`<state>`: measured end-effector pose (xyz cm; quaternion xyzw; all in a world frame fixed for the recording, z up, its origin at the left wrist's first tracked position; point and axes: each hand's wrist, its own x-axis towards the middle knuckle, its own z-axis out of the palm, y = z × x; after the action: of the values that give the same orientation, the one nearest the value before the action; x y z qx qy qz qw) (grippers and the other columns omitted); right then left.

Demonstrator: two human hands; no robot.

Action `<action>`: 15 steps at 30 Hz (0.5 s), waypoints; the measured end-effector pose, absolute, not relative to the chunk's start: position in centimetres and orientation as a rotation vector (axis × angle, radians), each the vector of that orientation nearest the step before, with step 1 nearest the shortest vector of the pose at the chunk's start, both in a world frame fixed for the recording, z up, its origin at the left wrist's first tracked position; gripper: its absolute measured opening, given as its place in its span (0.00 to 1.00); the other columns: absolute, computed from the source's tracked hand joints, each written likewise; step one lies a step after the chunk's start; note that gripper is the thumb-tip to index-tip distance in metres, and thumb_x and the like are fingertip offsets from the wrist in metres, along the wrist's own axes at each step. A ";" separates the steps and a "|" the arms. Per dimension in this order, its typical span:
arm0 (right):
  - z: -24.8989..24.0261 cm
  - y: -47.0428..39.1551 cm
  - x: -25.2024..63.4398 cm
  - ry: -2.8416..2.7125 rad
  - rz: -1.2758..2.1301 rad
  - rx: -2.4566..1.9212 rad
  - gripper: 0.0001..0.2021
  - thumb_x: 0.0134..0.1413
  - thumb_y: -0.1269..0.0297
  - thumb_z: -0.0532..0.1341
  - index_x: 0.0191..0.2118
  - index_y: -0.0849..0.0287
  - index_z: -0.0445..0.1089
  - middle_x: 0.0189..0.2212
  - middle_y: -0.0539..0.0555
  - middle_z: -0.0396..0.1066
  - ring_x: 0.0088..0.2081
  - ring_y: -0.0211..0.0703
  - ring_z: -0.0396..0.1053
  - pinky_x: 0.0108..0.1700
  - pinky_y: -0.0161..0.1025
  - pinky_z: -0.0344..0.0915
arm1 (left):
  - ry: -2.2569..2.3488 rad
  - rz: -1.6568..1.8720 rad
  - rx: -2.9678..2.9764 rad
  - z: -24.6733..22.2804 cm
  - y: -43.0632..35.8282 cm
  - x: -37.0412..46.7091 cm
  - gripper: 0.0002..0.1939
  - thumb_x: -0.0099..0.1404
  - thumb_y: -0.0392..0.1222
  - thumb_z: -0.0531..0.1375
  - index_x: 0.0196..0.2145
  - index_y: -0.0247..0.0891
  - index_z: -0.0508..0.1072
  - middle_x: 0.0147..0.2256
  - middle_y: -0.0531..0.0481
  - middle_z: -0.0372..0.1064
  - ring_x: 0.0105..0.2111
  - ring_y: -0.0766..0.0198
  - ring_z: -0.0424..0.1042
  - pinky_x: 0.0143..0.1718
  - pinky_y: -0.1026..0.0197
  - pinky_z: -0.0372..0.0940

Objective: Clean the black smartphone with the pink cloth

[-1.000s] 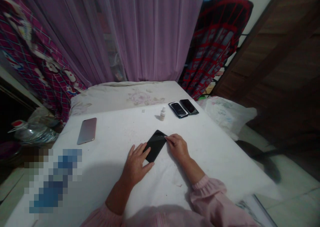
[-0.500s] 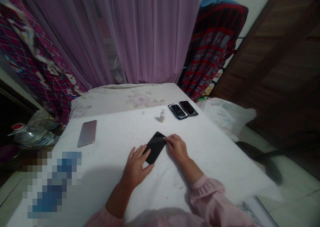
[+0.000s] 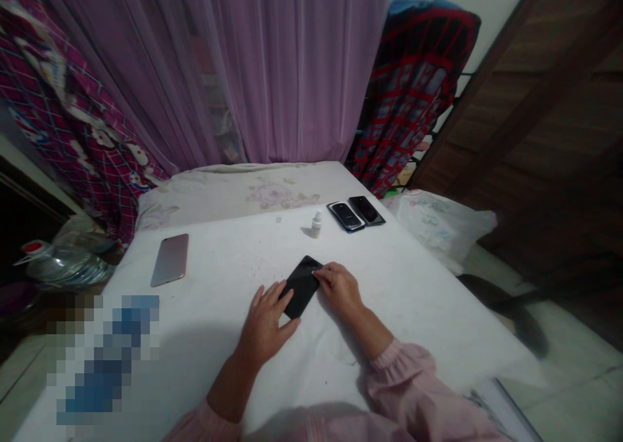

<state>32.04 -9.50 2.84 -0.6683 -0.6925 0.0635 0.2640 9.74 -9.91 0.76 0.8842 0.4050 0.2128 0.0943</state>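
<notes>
A black phone [image 3: 300, 294] lies flat and slanted on the white-covered table, its camera area at the far end. My left hand [image 3: 267, 319] rests with fingers spread along the phone's left and near edges, steadying nothing else. My right hand [image 3: 341, 289] is pinched over the phone's upper right part, near the cameras. Something small and pale shows at its fingertips, too small to name. Beyond the phone, a small white bottle [image 3: 316, 226] stands upright. A rose-coloured phone [image 3: 170, 260] lies off to the left.
Several dark phones [image 3: 346, 216] lie together at the table's back right. A tiny pale square [image 3: 278, 220] is near the back edge. A blurred blue patch [image 3: 107, 364] covers the left front. A plastic bag [image 3: 433, 224] sits right of the table; a large water bottle [image 3: 63, 263] stands left.
My right hand's pinched fingertips have moved slightly left over the black phone, further in from its right edge. The left hand and the phone have stayed in place.
</notes>
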 end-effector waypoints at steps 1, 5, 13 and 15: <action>3.0 -9.1 32.2 -1.845 0.164 -1.856 0.11 0.56 0.72 0.60 0.39 0.52 0.79 0.35 0.53 0.74 0.39 0.43 0.69 0.40 0.36 0.64 | 1.202 0.623 2.623 0.8 -9.9 9.8 0.27 0.61 0.44 0.62 0.58 0.39 0.67 0.61 0.38 0.61 0.61 0.48 0.61 0.62 0.38 0.51; 2.7 -9.3 31.3 -1.883 0.145 -1.812 0.11 0.58 0.70 0.59 0.39 0.53 0.79 0.35 0.54 0.74 0.39 0.43 0.69 0.40 0.37 0.64 | 1.208 0.596 2.613 1.0 -10.0 9.8 0.27 0.61 0.43 0.61 0.58 0.39 0.67 0.61 0.38 0.60 0.61 0.48 0.61 0.62 0.38 0.51; 2.0 -9.1 31.1 -1.928 0.120 -1.700 0.11 0.57 0.69 0.59 0.39 0.50 0.79 0.34 0.53 0.74 0.38 0.43 0.69 0.40 0.38 0.64 | 1.217 0.579 2.600 1.1 -9.9 9.8 0.27 0.61 0.43 0.62 0.57 0.38 0.68 0.61 0.38 0.61 0.61 0.47 0.61 0.62 0.38 0.51; 2.0 -7.8 32.1 -1.855 0.088 -1.794 0.11 0.57 0.70 0.59 0.38 0.51 0.79 0.34 0.54 0.75 0.39 0.44 0.69 0.40 0.37 0.64 | 1.221 0.579 2.601 1.1 -9.9 9.8 0.26 0.61 0.43 0.62 0.57 0.38 0.68 0.61 0.38 0.61 0.61 0.47 0.61 0.62 0.38 0.51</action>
<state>32.13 -7.82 2.04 -0.6676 -0.6906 0.0327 0.2762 9.82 -9.94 1.11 0.8825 0.4142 0.1964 0.1053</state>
